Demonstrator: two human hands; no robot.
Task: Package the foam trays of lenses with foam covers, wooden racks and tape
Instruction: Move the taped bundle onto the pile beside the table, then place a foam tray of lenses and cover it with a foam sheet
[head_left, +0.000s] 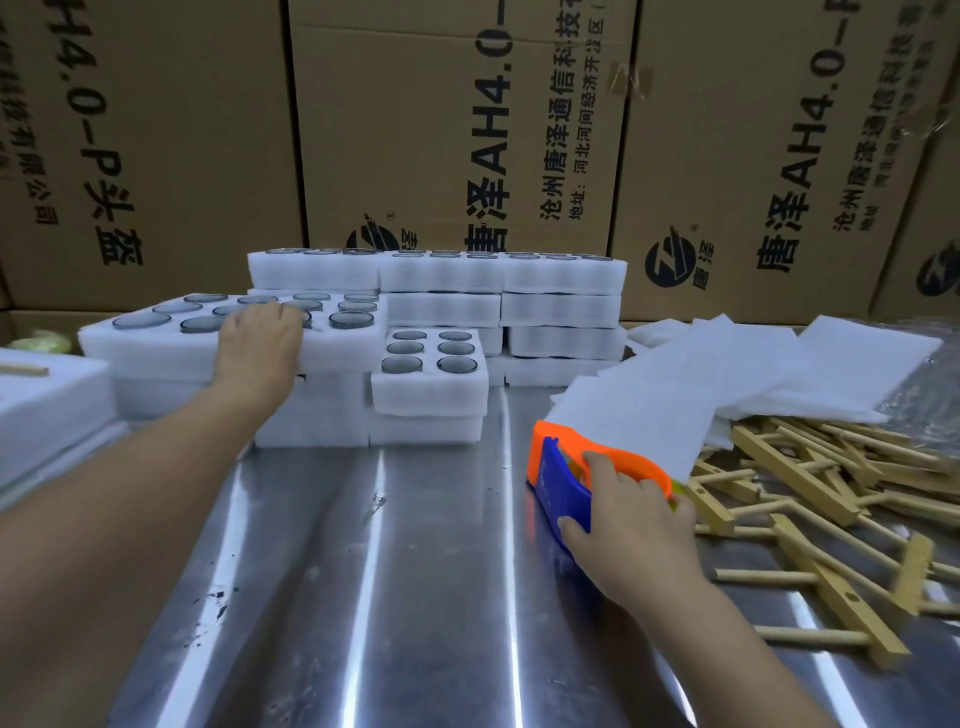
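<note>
Leftward, foam tray (150, 345) — under left hand (258, 340)

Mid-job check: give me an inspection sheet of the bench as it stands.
Surface: metal table, scuffed and reflective.
Job's things: foam trays of lenses stacked at the back; foam covers piled at right; wooden racks heaped beside them; tape dispenser on the table.
Clutter: clear plastic far right; yellowish item far left, unclear.
Grippers: left hand rests on a tray of the left stack, grip unclear; right hand grips the tape dispenser.
Cables: nothing seen.
Surroundings: printed cardboard boxes wall the back.
</note>
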